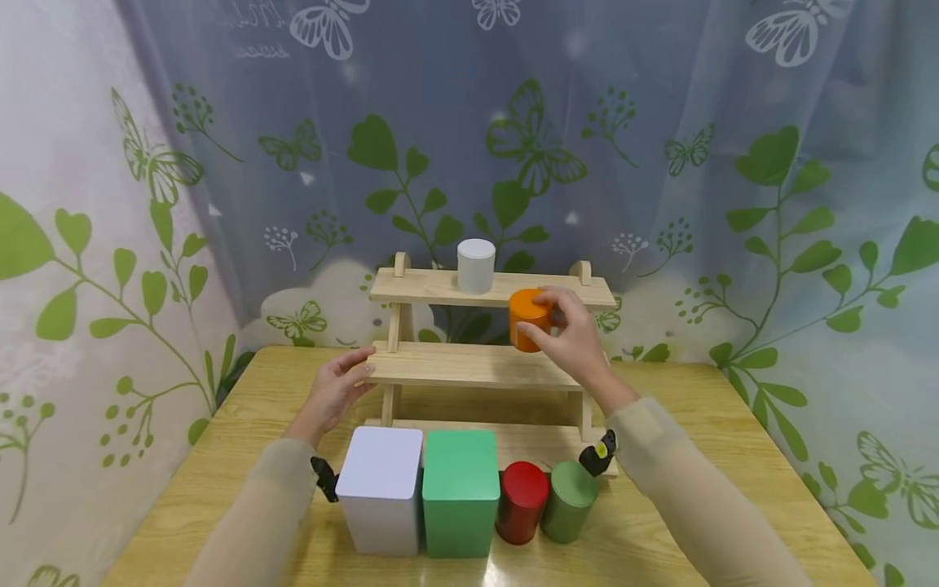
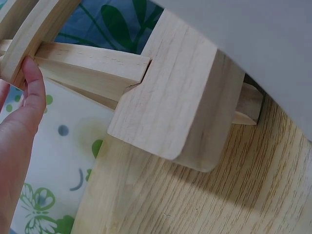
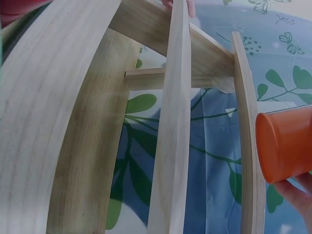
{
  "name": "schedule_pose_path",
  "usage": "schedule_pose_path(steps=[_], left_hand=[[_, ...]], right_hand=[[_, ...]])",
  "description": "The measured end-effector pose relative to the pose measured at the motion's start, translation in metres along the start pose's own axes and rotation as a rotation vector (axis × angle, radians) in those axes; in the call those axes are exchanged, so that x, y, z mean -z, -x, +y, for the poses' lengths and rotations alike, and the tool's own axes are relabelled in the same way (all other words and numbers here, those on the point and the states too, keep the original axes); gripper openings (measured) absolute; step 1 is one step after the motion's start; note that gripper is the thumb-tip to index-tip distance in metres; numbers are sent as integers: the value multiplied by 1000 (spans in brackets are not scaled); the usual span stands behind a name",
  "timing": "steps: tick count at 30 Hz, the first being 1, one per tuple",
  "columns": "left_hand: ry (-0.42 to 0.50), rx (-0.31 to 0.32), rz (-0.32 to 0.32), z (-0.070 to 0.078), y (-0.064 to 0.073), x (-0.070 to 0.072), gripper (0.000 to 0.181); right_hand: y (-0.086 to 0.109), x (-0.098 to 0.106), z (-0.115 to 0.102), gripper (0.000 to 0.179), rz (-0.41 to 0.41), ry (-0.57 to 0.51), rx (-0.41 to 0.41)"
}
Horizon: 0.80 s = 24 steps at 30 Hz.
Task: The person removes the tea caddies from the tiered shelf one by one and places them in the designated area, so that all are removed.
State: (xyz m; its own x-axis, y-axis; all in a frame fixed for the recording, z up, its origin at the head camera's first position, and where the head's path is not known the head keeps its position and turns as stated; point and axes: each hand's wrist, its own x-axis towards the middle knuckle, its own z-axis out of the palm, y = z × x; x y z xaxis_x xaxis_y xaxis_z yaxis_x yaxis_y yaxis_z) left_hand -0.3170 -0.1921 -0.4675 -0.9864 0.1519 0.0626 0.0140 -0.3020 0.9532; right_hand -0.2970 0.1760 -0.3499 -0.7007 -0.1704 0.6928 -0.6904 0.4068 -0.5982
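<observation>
My right hand grips an orange round canister by its side, thumb in front. It is held upright in the head view, over the middle tier and overlapping the front edge of the top tier. The right wrist view shows the orange canister beside a shelf board, with fingertips below it. My left hand holds the left end of the middle tier of a wooden three-tier shelf. In the left wrist view its thumb presses on the board's edge. A white round canister stands on the top tier.
In front of the shelf, a white square box, a green square box, a red round canister and a light green round canister stand in a row on the wooden table. A leaf-patterned curtain hangs behind.
</observation>
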Motion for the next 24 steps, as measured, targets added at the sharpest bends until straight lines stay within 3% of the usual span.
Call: schedule_pose_path(steps=[9, 24], left_hand=[[11, 12, -5, 0, -1, 0, 52], [8, 3, 1, 5, 3, -4, 51]], right_hand=[[15, 12, -41, 34, -22, 8, 33], [46, 33, -42, 35, -14, 46, 31]])
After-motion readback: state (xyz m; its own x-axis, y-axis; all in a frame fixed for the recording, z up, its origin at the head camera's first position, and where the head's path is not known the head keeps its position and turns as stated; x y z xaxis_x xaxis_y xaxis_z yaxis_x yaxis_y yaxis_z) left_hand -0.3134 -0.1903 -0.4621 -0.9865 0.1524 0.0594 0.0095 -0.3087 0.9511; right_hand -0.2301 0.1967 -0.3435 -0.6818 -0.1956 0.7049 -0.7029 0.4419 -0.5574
